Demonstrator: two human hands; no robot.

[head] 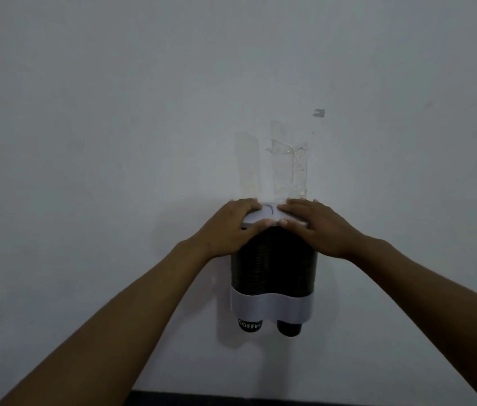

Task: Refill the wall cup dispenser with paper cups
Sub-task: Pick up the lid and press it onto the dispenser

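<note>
Both hands, left hand (pixel 232 227) and right hand (pixel 316 227), press flat, grip open, on the dispenser lid (pixel 269 215) (dark cups (pixel 272 271) stacked below).

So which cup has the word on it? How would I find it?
Look at the dispenser on the wall. Two dark cups poke out below its white band. The left cup has white letters starting "COFFE"; the right cup beside it shows none.

pale wall (pixel 114 112), taped-on cup dispenser (pixel 273 306)
</note>
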